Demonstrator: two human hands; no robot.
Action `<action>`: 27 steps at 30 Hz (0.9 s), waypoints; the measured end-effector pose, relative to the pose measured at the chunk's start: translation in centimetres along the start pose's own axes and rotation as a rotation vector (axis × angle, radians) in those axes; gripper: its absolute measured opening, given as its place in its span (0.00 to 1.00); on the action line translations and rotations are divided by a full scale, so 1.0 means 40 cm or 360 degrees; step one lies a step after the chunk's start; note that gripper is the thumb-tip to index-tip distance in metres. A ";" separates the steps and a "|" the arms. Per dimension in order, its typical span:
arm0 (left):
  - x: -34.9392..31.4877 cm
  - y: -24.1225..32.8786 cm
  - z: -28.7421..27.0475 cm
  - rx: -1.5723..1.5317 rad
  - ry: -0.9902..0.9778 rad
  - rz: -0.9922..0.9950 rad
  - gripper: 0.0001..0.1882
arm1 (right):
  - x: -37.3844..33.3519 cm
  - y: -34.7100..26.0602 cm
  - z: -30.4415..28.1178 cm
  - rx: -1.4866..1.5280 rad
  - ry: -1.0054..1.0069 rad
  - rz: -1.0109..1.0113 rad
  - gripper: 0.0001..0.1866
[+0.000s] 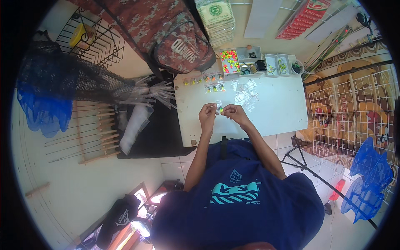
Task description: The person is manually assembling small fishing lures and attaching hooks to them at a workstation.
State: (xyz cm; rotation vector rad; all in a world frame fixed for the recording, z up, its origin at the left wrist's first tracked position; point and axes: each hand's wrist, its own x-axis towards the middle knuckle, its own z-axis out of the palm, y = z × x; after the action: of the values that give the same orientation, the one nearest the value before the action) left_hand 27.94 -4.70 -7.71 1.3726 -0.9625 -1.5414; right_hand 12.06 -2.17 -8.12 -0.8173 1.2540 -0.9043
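Note:
Over the white table [246, 121], both my hands are raised close together with fingers pinched. My left hand [207, 116] grips the edge of a small clear plastic bag [218, 104]. At the bag, my right hand [235, 114] pinches a small yellow-green piece [221, 110]; whether it lies inside the bag or at its mouth I cannot tell. Beyond my hands lie several filled little bags [215, 88] with yellow and dark pieces in rows. To their right spreads a loose pile of clear bags [246, 95].
Along the table's far edge stand a tray of red and yellow pieces [230, 62], a grey divided box [249, 54] and white trays [271, 66] of small items. A camouflage backpack [183, 46] hangs at the far left. Right of the table are a wire grid [354, 112] and black tripod [301, 156].

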 end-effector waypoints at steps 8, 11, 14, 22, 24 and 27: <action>0.129 -0.081 -0.102 0.0177 -0.0013 -0.0092 0.14 | 0.193 0.087 0.072 -0.0199 0.0257 -0.0017 0.07; 0.196 -0.089 -0.107 0.0424 0.0173 0.0027 0.12 | 0.257 0.099 0.096 -0.0365 0.0426 -0.0035 0.06; 0.266 -0.117 -0.088 0.0578 0.0178 -0.0017 0.14 | 0.312 0.142 0.075 -0.0568 0.0672 0.0081 0.07; 0.332 -0.147 -0.125 0.0905 0.0137 0.0030 0.17 | 0.351 0.105 0.144 -0.0899 0.0961 0.0375 0.08; 0.333 -0.132 -0.111 0.0975 0.0092 0.0045 0.18 | 0.365 0.106 0.140 -0.0931 0.0998 0.0434 0.07; 0.337 -0.119 -0.106 0.1052 0.0052 -0.0009 0.19 | 0.371 0.096 0.152 -0.0963 0.1032 0.0462 0.06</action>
State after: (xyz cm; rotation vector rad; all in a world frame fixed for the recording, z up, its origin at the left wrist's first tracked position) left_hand 31.04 -15.65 -17.33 1.8348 -1.5299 -1.2402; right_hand 19.72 -13.79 -16.96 -0.7926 2.2199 -0.5590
